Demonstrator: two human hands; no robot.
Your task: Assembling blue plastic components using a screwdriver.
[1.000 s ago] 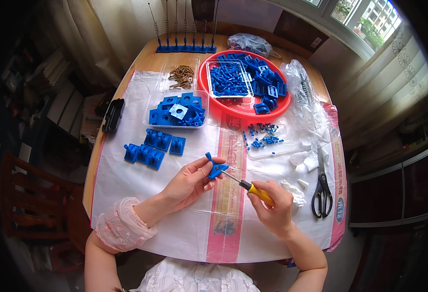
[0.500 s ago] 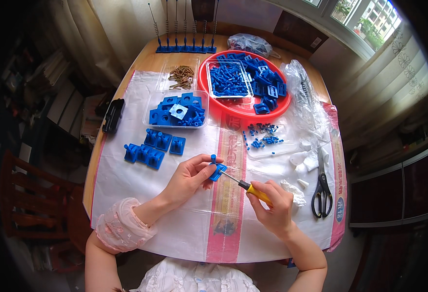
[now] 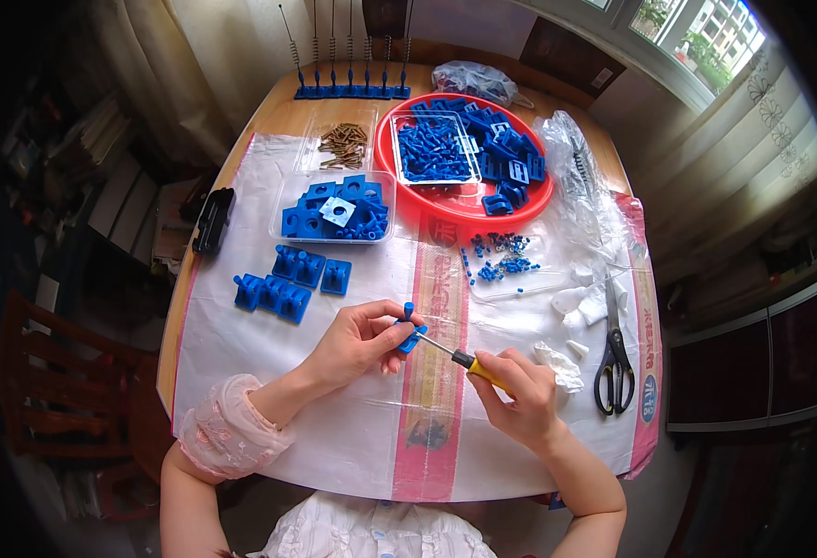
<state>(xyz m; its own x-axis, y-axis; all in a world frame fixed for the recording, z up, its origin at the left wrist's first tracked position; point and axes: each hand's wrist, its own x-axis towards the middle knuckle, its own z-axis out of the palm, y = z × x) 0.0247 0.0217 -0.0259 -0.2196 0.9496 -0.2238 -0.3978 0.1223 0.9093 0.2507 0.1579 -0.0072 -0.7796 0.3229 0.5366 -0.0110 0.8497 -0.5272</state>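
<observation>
Pinched between the thumb and fingers of my left hand (image 3: 357, 342) is a small blue plastic part (image 3: 411, 337) with a flat base and an upright peg. My right hand (image 3: 525, 395) is closed round the yellow and black handle of a screwdriver (image 3: 487, 370). The screwdriver's metal shaft slants up to the left, and its tip meets the blue part near its base. My left fingers hide some of that part. Left of my hands, several similar blue assemblies (image 3: 289, 302) stand grouped on the white sheet.
Behind my hands sits a clear tub (image 3: 392, 206) of blue plates. Screws (image 3: 343, 146) lie in a clear tray. A red basin (image 3: 539, 209) holds many blue parts. Small blue and metal bits (image 3: 506, 265) lie at centre right, near black scissors (image 3: 616, 367). A black case (image 3: 213, 221) rests at the left edge.
The blue part has tilted in my left hand and sits slightly lower. My right hand and the screwdriver have shifted a little left, the tip still at the part.
</observation>
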